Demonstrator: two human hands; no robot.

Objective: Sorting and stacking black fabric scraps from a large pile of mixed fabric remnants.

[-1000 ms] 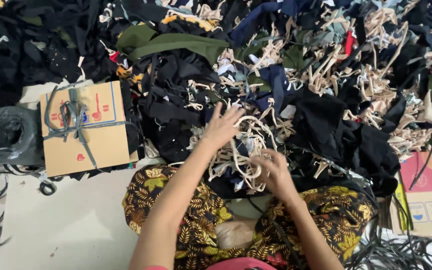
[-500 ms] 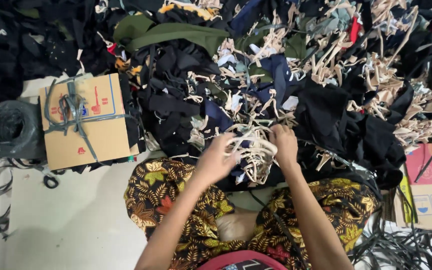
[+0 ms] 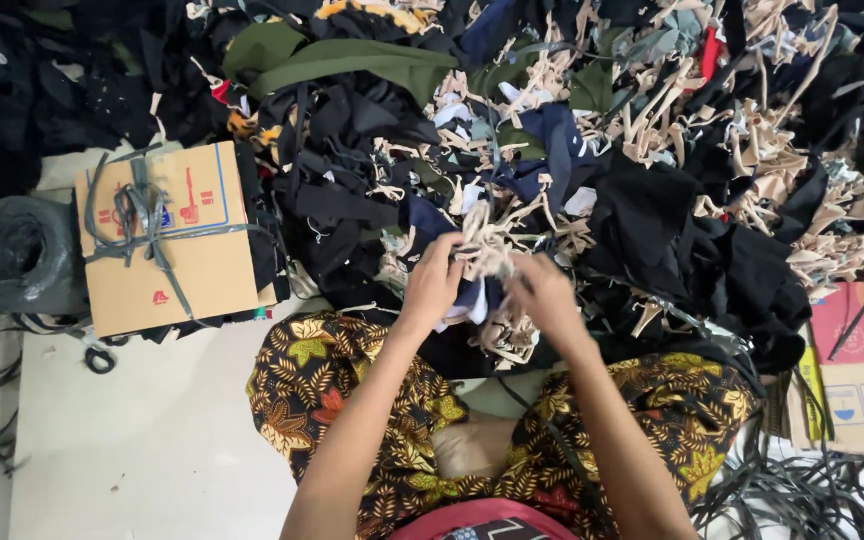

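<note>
L hand (image 3: 434, 283) & R hand (image 3: 544, 292) both w/ fingers clamped on beige strip bundle (image 3: 487, 252), held just above scrap pile (image 3: 652, 220) in front of lap; risk: loose ends snag neighbouring dark scraps, bundle pulls apart.

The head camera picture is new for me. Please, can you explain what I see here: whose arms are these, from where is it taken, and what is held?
The camera sits on a person's head and looks down, so the two arms are that person's own. They sit on the floor in a leaf-patterned garment. The left hand and right hand together grip a bundle of beige fabric strips, pulled from a large heap of fabric scraps, mostly black and beige. To the left lies a cardboard box tied with grey strapping, beside a black plastic roll. Another box is at the right edge.
</note>
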